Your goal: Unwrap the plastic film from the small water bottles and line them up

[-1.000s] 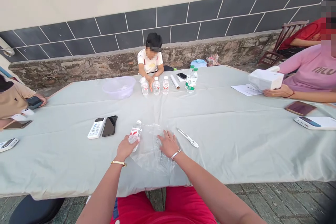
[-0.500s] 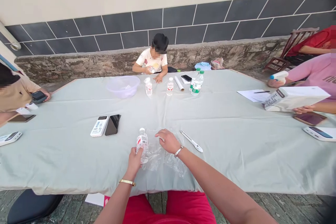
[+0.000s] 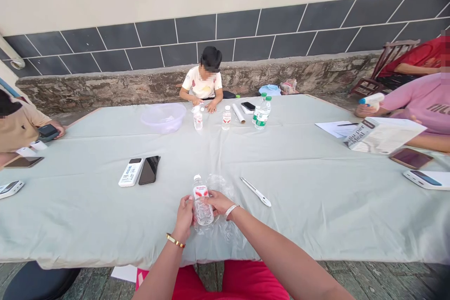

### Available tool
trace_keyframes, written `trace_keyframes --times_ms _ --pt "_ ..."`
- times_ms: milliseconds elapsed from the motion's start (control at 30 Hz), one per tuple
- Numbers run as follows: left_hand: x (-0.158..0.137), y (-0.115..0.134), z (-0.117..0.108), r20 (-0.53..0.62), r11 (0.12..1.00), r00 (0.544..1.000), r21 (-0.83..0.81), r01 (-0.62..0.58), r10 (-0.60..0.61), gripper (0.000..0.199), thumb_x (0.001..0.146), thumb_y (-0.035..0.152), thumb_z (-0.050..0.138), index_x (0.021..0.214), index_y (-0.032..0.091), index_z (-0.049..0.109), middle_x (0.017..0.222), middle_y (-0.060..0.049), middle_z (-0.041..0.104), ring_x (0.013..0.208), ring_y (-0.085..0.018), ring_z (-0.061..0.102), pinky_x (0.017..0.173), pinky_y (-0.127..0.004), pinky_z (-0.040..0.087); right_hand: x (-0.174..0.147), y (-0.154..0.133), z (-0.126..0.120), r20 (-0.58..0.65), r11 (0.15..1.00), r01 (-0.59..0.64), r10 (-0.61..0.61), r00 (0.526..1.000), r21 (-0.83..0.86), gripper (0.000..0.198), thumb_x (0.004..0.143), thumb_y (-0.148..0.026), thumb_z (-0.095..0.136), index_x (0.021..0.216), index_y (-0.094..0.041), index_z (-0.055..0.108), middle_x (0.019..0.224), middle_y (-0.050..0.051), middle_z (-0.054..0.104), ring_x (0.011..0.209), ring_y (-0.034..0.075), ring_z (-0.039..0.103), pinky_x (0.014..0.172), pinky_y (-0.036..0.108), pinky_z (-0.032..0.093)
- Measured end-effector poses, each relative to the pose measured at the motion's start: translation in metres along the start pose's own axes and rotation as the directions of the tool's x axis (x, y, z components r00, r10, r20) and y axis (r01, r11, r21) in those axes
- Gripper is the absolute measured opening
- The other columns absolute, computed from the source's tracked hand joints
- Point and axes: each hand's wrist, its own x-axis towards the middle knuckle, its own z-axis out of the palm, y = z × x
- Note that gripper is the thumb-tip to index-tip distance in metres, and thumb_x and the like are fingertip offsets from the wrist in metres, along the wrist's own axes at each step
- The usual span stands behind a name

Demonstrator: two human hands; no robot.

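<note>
Head view: near the table's (image 3: 87, 225) near edge, at its middle, the left hand (image 3: 184, 218) and right hand (image 3: 218, 203) both grasp a small water bottle (image 3: 201, 200), upright on a sheet of clear film (image 3: 225, 225). Judged light, rigid enough at the labelled waist, smooth and possibly slippery; grip mid-body. The film is soft, clingy, and its outline is hard to trace. A pen (image 3: 256, 191) lies just right; two phones (image 3: 140, 171) lie left. Fingertips behind the bottle are hidden.

Long table (image 3: 316, 187) draped in pale grey-green cloth
On it lie a white remote (image 3: 130, 172), black phone (image 3: 149, 169), white pen (image 3: 255, 191), clear plastic basin (image 3: 163, 117) and crinkled clear wrap (image 3: 225, 225).
</note>
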Motion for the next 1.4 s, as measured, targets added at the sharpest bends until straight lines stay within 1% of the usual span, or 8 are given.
trace_keyframes --times_ms 300,467,600,733,900,1033,1200,1400 --pt "0.003 0.01 -0.026 -0.149 0.997 0.988 -0.058 -0.041 0.032 0.046 0.069 0.02 0.046 0.115 0.018 0.047 0.043 0.013 0.035 0.032 -0.006 0.028 0.034 -0.017 0.021 -0.025 0.011 -0.017 0.129 0.965 0.083 -0.118 0.985 0.248 0.075 0.05 -0.037 0.085 0.117 -0.023 0.052 0.106 0.005 0.065 0.087 0.019 0.065 0.069 0.031 0.053" --pt "0.014 0.012 -0.065 -0.209 0.98 0.967 0.163 -0.114 0.147 0.05 0.071 0.023 0.04 0.119 0.016 0.051 0.044 0.013 0.027 0.033 -0.007 0.028 0.035 -0.019 0.024 -0.019 0.011 -0.04 -0.072 0.937 0.253 -0.243 0.967 0.243 0.067 0.051 -0.036 0.083 0.11 -0.021 0.056 0.111 0.008 0.065 0.098 0.025 0.064 0.082 0.041 0.052" --pt "0.014 0.009 -0.088 -0.168 0.93 0.973 0.357 -0.092 0.16 0.033 0.073 0.026 0.039 0.093 0.015 0.062 0.047 0.008 0.038 0.036 -0.009 0.039 0.038 -0.022 0.031 0.003 -0.003 -0.061 -0.484 0.89 0.447 -0.432 0.761 -0.092 0.067 0.051 -0.034 0.079 0.111 -0.018 0.053 0.115 0.011 0.063 0.104 0.026 0.061 0.091 0.042 0.048" --pt "0.008 0.011 -0.092 -0.104 0.847 0.976 0.521 -0.108 0.189 0.022 0.075 0.025 0.043 0.084 0.019 0.062 0.067 0.0 0.06 0.051 -0.013 0.057 0.05 -0.026 0.044 0.025 -0.023 -0.073 -0.609 0.865 0.392 -0.499 0.617 -0.312 0.065 0.056 -0.031 0.073 0.116 -0.02 0.049 0.118 0.009 0.061 0.109 0.026 0.058 0.096 0.043 0.045" --pt "0.01 0.032 -0.072 -0.058 0.701 0.94 0.681 -0.21 0.337 0.034 0.079 0.03 0.048 0.108 0.018 0.06 0.119 -0.013 0.06 0.104 -0.024 0.06 0.092 -0.039 0.045 0.034 -0.026 -0.077 -0.533 0.845 0.316 -0.522 0.666 -0.432 0.066 0.056 -0.025 0.073 0.118 -0.023 0.048 0.118 0.006 0.061 0.108 0.026 0.058 0.093 0.04 0.046" --pt "0.029 0.055 -0.047 0.187 0.314 0.898 0.892 -0.325 0.398 0.078 0.066 0.034 0.07 0.137 0.026 0.039 0.157 -0.01 0.013 0.143 -0.033 0.008 0.109 -0.049 0.026 0.027 -0.021 -0.081 -0.471 0.83 0.366 -0.545 0.693 -0.421 0.068 0.057 -0.024 0.074 0.12 -0.023 0.047 0.117 0.005 0.061 0.106 0.023 0.058 0.092 0.04 0.046" --pt "0.041 0.062 -0.049 0.353 0.078 0.89 0.918 -0.389 0.29 0.012 0.077 0.026 0.058 0.087 0.022 0.065 0.144 -0.008 0.044 0.139 -0.03 0.025 0.109 -0.046 0.023 0.011 -0.018 -0.094 -0.373 0.844 0.449 -0.533 0.759 -0.293 0.063 0.051 -0.026 0.077 0.108 -0.018 0.053 0.11 0.008 0.064 0.102 0.023 0.059 0.093 0.041 0.046" --pt "0.006 0.046 -0.091 0.275 0.085 0.932 0.95 -0.301 0.235 0.021 0.088 0.027 0.035 0.084 0.023 0.055 0.079 -0.006 0.068 0.078 -0.023 0.064 0.067 -0.031 0.042 0.016 -0.021 -0.106 -0.51 0.877 0.475 -0.443 0.737 -0.074 0.061 0.057 -0.036 0.074 0.11 -0.019 0.05 0.118 0.011 0.06 0.097 0.024 0.062 0.083 0.039 0.05"
